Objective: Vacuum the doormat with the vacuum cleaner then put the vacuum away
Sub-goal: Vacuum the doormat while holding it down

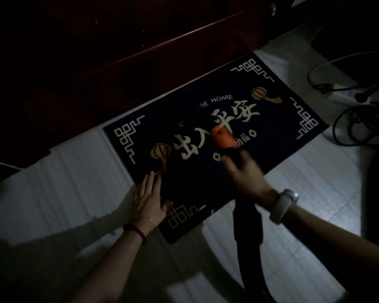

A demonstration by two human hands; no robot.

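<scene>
A dark blue doormat (278, 119) with cream lettering and orange lanterns lies on the pale floor in front of a dark red door. My left hand (147, 200) presses flat on the mat's near left edge, fingers straight. My right hand (245, 173), blurred, grips the black body of a vacuum cleaner (247, 224). Its orange nozzle (222, 138) points onto the middle of the mat. The black hose runs back toward me under my right wrist, which wears a white watch.
The dark red door (140, 51) and its sill border the mat's far side. Black and white cables (348, 119) and a power strip lie on the floor at the right. The room is dim, with a bright patch on the floor at the right.
</scene>
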